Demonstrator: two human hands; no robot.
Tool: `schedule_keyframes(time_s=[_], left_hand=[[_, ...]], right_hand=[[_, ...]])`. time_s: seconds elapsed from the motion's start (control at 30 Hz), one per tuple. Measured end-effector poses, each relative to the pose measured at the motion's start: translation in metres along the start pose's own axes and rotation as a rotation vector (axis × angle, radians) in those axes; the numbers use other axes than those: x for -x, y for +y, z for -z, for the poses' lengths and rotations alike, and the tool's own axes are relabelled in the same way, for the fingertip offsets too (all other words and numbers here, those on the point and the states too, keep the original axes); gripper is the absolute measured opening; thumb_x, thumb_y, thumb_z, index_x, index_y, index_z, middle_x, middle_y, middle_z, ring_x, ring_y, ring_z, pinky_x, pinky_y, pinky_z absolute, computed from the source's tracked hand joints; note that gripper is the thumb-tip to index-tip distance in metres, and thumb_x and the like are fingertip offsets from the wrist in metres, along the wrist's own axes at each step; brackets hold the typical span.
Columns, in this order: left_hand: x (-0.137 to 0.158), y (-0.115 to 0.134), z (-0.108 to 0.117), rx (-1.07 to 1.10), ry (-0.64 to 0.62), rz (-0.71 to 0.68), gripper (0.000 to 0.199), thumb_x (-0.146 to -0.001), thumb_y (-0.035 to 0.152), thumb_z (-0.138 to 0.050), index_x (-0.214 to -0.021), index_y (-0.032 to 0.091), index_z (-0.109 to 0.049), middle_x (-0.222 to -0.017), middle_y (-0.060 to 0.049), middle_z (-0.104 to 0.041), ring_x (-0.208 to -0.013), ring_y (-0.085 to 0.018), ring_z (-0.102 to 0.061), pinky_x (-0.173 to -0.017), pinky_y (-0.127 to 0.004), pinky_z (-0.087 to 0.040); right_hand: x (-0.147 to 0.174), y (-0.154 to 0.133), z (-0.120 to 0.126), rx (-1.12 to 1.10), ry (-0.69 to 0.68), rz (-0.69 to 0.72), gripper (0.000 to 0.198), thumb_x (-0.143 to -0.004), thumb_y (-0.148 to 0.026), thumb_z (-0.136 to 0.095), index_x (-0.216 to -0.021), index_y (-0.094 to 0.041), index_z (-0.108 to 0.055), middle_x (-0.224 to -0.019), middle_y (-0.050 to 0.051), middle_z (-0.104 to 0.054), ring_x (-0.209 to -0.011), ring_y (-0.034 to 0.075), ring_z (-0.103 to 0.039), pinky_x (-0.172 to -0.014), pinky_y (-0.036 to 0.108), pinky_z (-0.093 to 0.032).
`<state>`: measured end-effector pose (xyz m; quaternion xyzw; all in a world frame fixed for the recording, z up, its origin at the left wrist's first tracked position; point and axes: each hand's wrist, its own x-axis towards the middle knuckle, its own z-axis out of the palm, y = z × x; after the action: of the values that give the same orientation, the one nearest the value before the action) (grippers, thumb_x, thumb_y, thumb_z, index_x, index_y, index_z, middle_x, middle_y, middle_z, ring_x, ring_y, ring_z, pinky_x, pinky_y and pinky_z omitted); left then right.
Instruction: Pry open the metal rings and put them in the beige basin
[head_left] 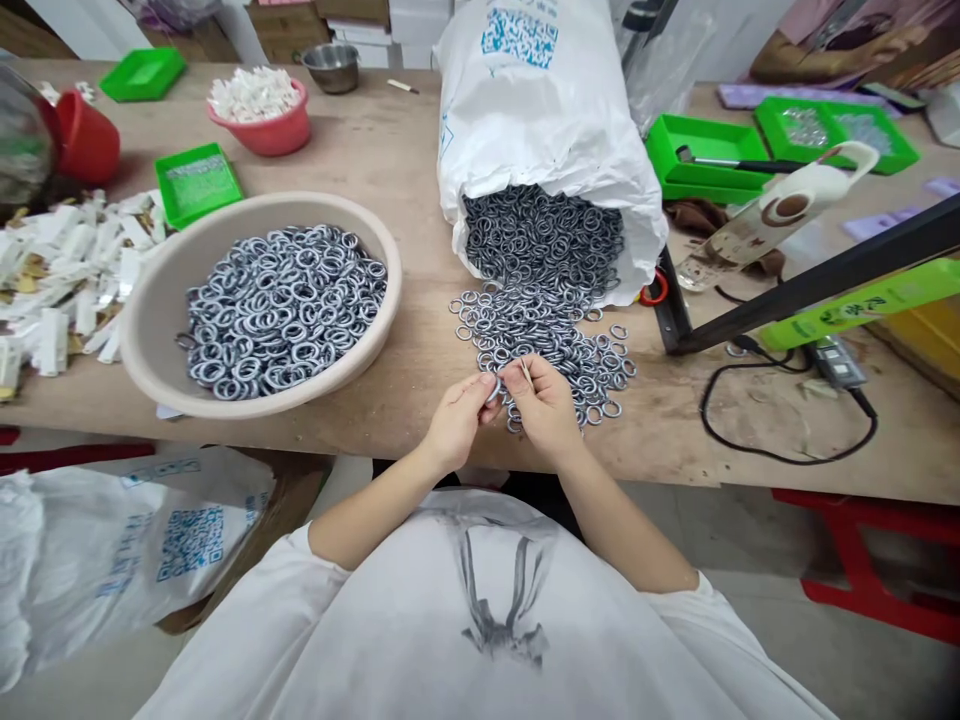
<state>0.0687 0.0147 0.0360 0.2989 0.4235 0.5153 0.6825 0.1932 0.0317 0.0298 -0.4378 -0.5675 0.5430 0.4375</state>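
My left hand (459, 418) is closed on a small grey ring (493, 390), pinched between thumb and fingers at the table's front. Close beside it, my right hand (546, 408) is closed on a thin pale stick (528, 376), its fingertips nearly meeting the left ones at the ring. Whether the stick touches the ring is hidden by the fingers. Just beyond both hands spreads a pile of loose grey rings (544, 335), spilling from the mouth of a white woven sack (540, 130). To the left stands a wide beige basin (139, 330) heaped with similar rings.
White plastic parts (52, 290) lie heaped at far left. Behind the basin are a green tray (196, 185), a red bowl (274, 135) and a metal bowl (332, 68). On the right stand a black metal frame (817, 275), a bottle (772, 220) and a cable (709, 405). Another person's arm (810, 62) shows beyond.
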Motion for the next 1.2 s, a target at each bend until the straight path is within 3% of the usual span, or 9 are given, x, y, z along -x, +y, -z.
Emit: schedule_keyframes(time_s=[0.17,0.43,0.53,0.7,0.8,0.9,1.0,1.2], left_hand=[[0.000,-0.002,0.002,0.087,0.125,0.047,0.044,-0.074,0.048,-0.074,-0.065,0.016,-0.045,-0.058,0.004,-0.037,-0.052,-0.006,-0.030,-0.047,-0.020,-0.024],[0.003,-0.002,0.001,0.129,0.059,0.057,0.050,-0.070,0.052,-0.078,-0.067,0.017,-0.043,-0.058,0.005,-0.033,-0.054,-0.007,-0.026,-0.049,-0.020,-0.023],[0.007,-0.001,0.001,0.122,-0.021,0.031,0.054,-0.072,0.057,-0.077,-0.065,0.017,-0.041,-0.058,0.005,-0.032,-0.053,-0.007,-0.025,-0.050,-0.021,-0.023],[0.015,0.001,0.009,0.007,-0.238,-0.030,0.052,-0.088,0.058,-0.063,-0.062,0.016,-0.045,-0.056,0.002,-0.038,-0.056,-0.010,-0.036,-0.058,-0.025,-0.032],[0.014,0.000,0.022,-0.015,-0.148,-0.007,0.046,-0.086,0.055,-0.067,-0.068,0.014,-0.055,-0.062,-0.001,-0.049,-0.061,-0.010,-0.044,-0.061,-0.024,-0.036],[0.009,-0.003,0.038,-0.041,-0.058,0.030,0.038,-0.083,0.050,-0.073,-0.085,0.013,-0.068,-0.068,-0.002,-0.058,-0.064,-0.010,-0.051,-0.064,-0.022,-0.040],[0.005,-0.005,0.051,0.002,0.026,0.067,0.037,-0.079,0.041,-0.077,-0.102,0.014,-0.070,-0.069,-0.001,-0.059,-0.064,-0.010,-0.053,-0.067,-0.023,-0.046],[-0.001,-0.002,0.066,0.115,0.173,0.229,0.025,-0.074,0.029,-0.070,-0.091,0.012,-0.065,-0.085,-0.006,-0.064,-0.066,-0.013,-0.059,-0.064,-0.028,-0.051]], right_hand=[[0.010,-0.002,0.005,0.556,-0.010,0.320,0.045,-0.098,-0.059,-0.049,-0.080,-0.019,-0.058,-0.073,0.004,-0.060,-0.068,0.016,-0.054,-0.061,0.028,-0.035],[0.016,-0.006,0.005,0.609,-0.043,0.344,0.040,-0.102,-0.046,-0.046,-0.074,-0.018,-0.055,-0.068,0.001,-0.055,-0.064,0.013,-0.051,-0.060,0.026,-0.032],[0.013,-0.003,0.008,0.589,-0.063,0.290,0.045,-0.101,-0.048,-0.044,-0.069,-0.019,-0.051,-0.064,0.000,-0.053,-0.062,0.013,-0.049,-0.059,0.026,-0.030],[-0.010,0.010,0.025,0.649,0.014,0.020,0.050,-0.100,-0.055,-0.039,-0.067,-0.019,-0.051,-0.061,0.000,-0.051,-0.059,0.014,-0.047,-0.059,0.026,-0.030],[-0.026,0.013,0.030,0.907,0.050,-0.042,0.038,-0.097,-0.054,-0.050,-0.088,-0.020,-0.064,-0.081,0.002,-0.064,-0.074,0.018,-0.058,-0.063,0.027,-0.032],[-0.037,0.013,0.021,1.189,-0.043,-0.075,0.034,-0.091,-0.052,-0.063,-0.108,-0.023,-0.067,-0.105,0.005,-0.067,-0.089,0.022,-0.063,-0.063,0.028,-0.032],[-0.046,0.014,0.008,1.355,-0.154,-0.120,0.029,-0.093,-0.047,-0.061,-0.107,-0.023,-0.068,-0.108,0.006,-0.065,-0.087,0.023,-0.065,-0.059,0.029,-0.029],[-0.053,0.015,-0.001,1.439,-0.170,-0.150,0.026,-0.099,-0.040,-0.051,-0.105,-0.022,-0.069,-0.107,0.007,-0.064,-0.084,0.022,-0.065,-0.058,0.030,-0.029]])
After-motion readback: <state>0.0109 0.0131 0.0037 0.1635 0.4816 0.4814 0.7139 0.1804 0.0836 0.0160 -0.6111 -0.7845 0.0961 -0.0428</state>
